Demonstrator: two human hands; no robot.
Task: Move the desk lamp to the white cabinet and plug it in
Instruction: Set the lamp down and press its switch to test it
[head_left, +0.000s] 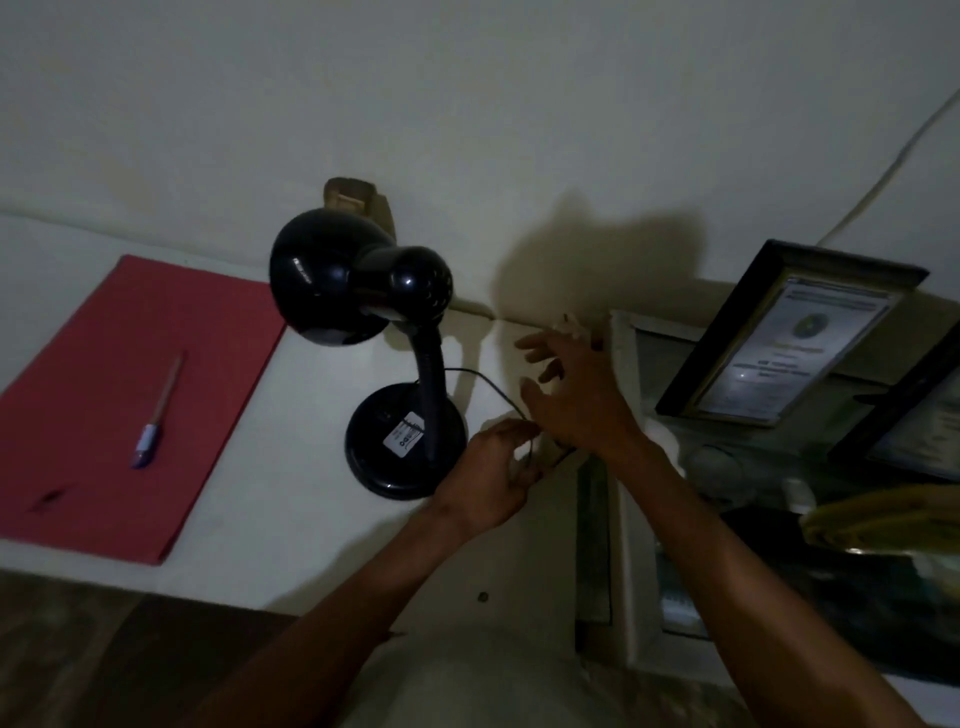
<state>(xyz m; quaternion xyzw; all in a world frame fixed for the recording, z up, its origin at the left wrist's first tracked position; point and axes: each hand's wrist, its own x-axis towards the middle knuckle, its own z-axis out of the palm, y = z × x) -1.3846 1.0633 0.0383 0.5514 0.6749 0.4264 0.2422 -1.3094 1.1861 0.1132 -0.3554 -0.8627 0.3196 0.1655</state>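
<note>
Now both hands (491, 470) at lamp cord (493, 387).

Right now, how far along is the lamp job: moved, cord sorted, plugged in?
Moved: the black desk lamp stands upright on the white cabinet, beside the red folder. In hand: the left hand pinches the thin black cord by the base, while the right hand reaches open toward the wall. Left: plugging in; no plug or socket is clearly visible, and the lamp looks unlit.

Black desk lamp (387, 358), red folder (130, 405), white cabinet (311, 545).
</note>
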